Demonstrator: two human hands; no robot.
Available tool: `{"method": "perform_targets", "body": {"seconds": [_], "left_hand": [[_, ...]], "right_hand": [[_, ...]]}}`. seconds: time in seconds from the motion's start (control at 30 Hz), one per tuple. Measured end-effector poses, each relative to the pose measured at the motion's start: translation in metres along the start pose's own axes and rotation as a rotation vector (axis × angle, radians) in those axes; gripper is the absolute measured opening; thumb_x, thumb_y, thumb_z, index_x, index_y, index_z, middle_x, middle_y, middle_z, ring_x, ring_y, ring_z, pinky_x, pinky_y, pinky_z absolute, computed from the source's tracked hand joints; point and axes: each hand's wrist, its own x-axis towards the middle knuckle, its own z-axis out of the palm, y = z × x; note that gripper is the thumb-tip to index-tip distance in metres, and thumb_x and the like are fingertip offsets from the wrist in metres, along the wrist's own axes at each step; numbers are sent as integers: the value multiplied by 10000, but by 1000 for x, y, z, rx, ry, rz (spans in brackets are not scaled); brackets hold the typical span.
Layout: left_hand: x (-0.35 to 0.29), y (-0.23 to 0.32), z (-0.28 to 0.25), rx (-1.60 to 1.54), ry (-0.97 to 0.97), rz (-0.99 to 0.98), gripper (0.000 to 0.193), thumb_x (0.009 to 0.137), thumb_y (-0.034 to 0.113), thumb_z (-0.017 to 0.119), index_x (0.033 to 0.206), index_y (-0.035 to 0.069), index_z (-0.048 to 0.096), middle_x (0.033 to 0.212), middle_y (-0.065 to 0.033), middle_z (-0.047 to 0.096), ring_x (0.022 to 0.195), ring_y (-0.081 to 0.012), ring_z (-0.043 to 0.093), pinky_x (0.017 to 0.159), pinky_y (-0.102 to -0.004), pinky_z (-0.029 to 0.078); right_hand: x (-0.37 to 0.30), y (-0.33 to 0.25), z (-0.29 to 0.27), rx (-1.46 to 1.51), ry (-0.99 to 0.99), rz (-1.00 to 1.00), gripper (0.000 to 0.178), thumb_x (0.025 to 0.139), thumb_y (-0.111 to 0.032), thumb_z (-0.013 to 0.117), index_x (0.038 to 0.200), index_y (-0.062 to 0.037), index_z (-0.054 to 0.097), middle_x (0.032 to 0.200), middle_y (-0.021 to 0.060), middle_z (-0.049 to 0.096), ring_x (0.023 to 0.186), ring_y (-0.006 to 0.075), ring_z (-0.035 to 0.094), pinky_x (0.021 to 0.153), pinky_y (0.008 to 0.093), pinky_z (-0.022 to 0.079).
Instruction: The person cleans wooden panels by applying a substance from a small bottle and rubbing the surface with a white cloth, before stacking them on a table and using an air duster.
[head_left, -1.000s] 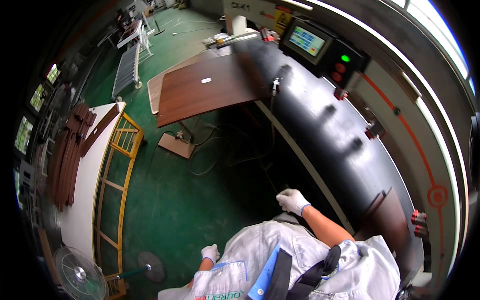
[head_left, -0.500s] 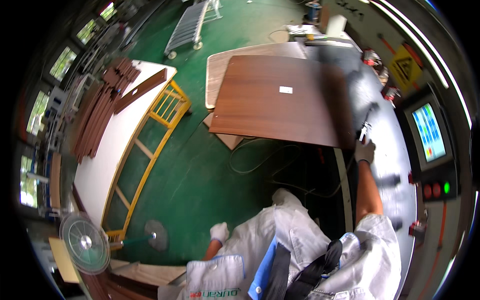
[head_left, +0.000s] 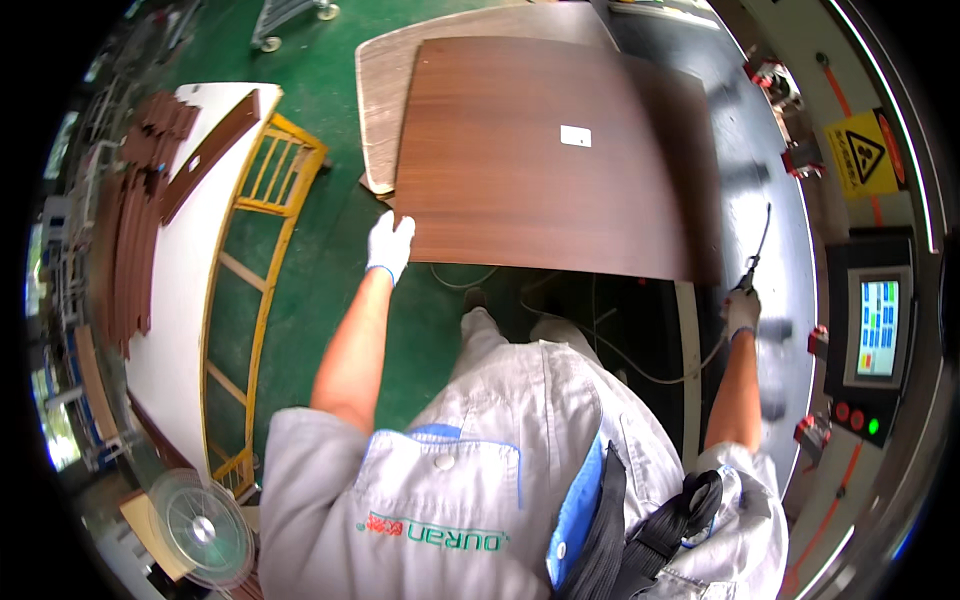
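We wear matt white cloth gloves [head_left: 390, 243] beside a smooth, wood-grained brown panel [head_left: 510, 190] of soft sheen, its paper-like white label [head_left: 575, 136] and a glossy dark machine bed [head_left: 785, 250].

L: yellow-framed trolley [head_left: 240, 372], flat white top [head_left: 180, 345] w/ long thin red-brown strips [head_left: 133, 255]; round see-through fan [head_left: 203, 528] nr its end. R: blk-framed rect. screen [head_left: 876, 325], yellow warning sign [head_left: 862, 152].

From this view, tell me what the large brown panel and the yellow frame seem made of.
Large brown panel: probably wood or laminate, smooth and satin; faint streaks resemble grain.
Yellow frame: likely painted metal, judging by its slim bars and bright colour.
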Motion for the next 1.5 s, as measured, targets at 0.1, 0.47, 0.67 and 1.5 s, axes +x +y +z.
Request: {"method": "perform_targets", "body": {"seconds": [0.1, 0.47, 0.67, 1.5], "left_hand": [[26, 2, 9, -138, -50, 69, 592, 978, 271, 683, 1416, -90, 515, 1397, -231, 612, 1282, -321, 591, 1098, -383, 441], [30, 12, 9, -337, -287, -127, 432, 999, 348, 665, 1175, -46, 657, 1066, -93, 689, 928, -178, 587, 849, -354, 489], [30, 1, 11, -388, -199, -125, 407, 977, 359, 688, 1029, -44, 671, 887, -60, 644, 778, -153, 537, 716, -346, 470], [-354, -1, -126, -227, 506, -360, 592, 952, 364, 687, 1414, 9, 581, 1321, -146, 683, 1051, -207, 686, 948, -318, 520]], "right_hand": [[-160, -33, -16, 273, -318, 38, 168, 710, -38, 578, 860, -44, 654, 691, 46, 603, 535, 142, 526, 456, 284, 373], [-295, -18, 68, -25, -254, -8, 386, 957, -410, 649, 866, -36, 628, 660, 84, 606, 588, 205, 594, 566, 368, 465], [-257, -62, 23, 113, -357, 185, 346, 974, -418, 624, 844, -101, 577, 566, -20, 478, 412, 102, 421, 398, 294, 306], [-6, -150, 96, 337, -748, -2, 349, 932, -433, 692, 736, -190, 537, 613, -57, 456, 508, 126, 453, 452, 278, 372]]}}
